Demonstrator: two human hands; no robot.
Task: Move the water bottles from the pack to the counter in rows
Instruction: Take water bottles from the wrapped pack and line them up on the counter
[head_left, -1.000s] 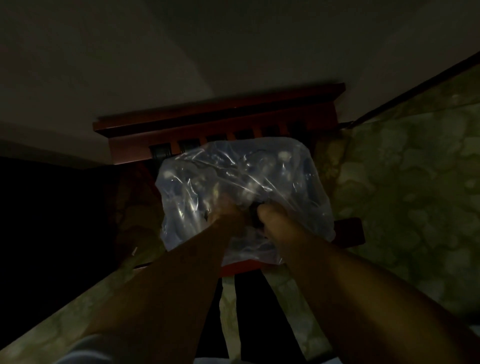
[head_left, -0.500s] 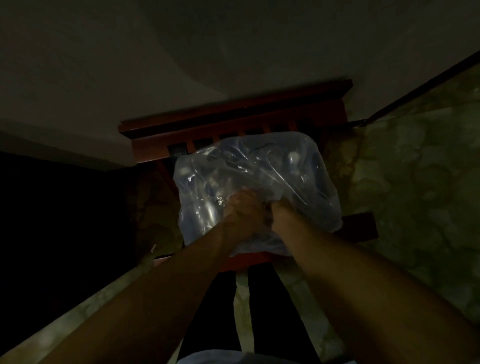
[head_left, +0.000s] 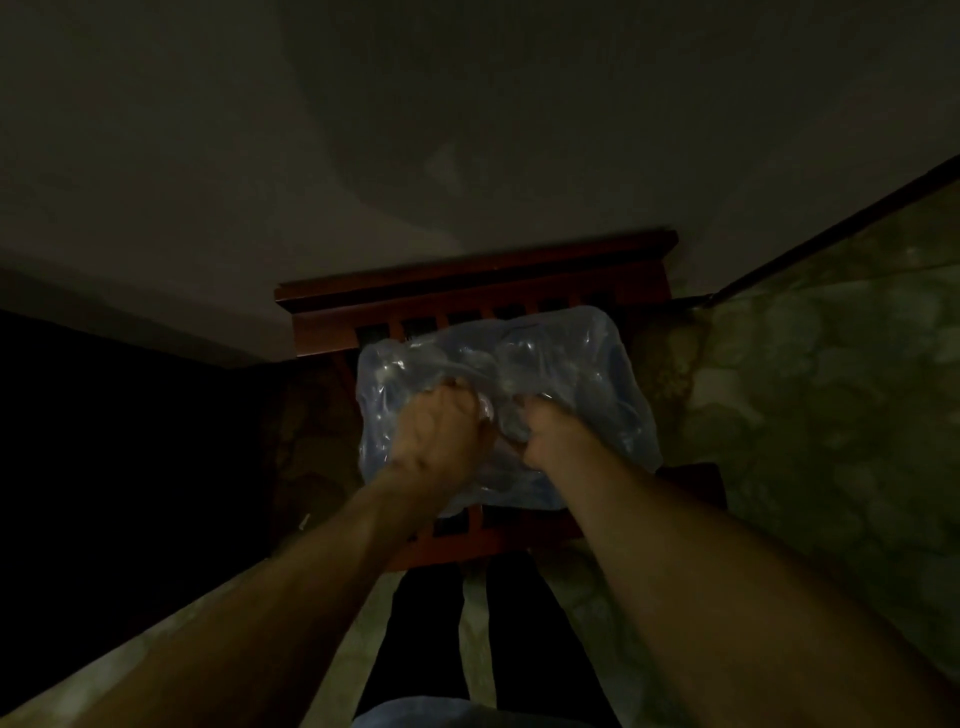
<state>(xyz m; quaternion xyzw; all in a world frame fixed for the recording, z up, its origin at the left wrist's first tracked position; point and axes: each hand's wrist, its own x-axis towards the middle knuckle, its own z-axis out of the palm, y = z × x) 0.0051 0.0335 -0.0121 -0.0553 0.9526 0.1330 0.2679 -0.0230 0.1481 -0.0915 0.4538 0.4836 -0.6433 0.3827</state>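
A pack of water bottles (head_left: 582, 374), wrapped in bluish clear plastic film, lies on the seat of a red-brown wooden chair (head_left: 467, 296). The room is dim and single bottles inside are hard to make out. My left hand (head_left: 441, 431) grips a bunch of the film on the pack's top, left of middle. My right hand (head_left: 550, 436) grips the film just to the right of it. A small gap of stretched plastic shows between the two fists.
The chair's slatted back stands against a pale wall (head_left: 467, 130). A marbled greenish floor (head_left: 831, 415) spreads to the right and below. My dark-trousered legs (head_left: 467, 649) stand right in front of the chair. The left side (head_left: 104, 467) is in deep shadow.
Both hands have moved a little further onto the pack's top and apart from each other, pulling the film between them. The view has shifted so the chair sits more to the right.
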